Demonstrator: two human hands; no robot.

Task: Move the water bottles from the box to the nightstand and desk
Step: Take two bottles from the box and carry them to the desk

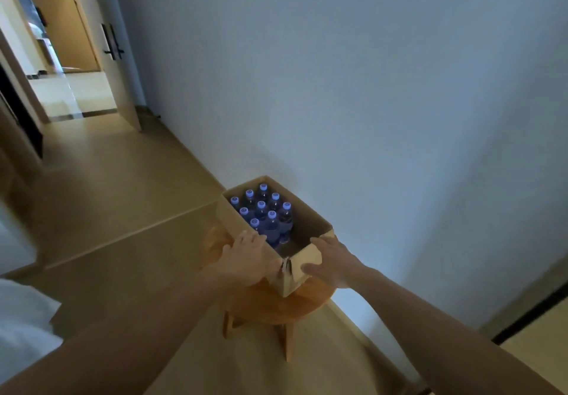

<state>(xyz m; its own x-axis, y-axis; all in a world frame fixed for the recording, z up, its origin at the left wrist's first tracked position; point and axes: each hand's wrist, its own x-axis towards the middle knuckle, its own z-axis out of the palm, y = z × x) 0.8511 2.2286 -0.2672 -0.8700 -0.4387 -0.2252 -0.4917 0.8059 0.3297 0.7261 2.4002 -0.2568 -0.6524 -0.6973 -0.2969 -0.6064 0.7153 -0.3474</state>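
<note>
Left hand and right hand rest uncurled on box, which half-hides 9 bottles.

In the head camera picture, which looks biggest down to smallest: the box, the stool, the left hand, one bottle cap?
1. The box and the stool look about alike, and the box hides part of the stool, so I won't rank them.
2. The left hand, which is nearer the camera.
3. A bottle cap, smallest.
</note>
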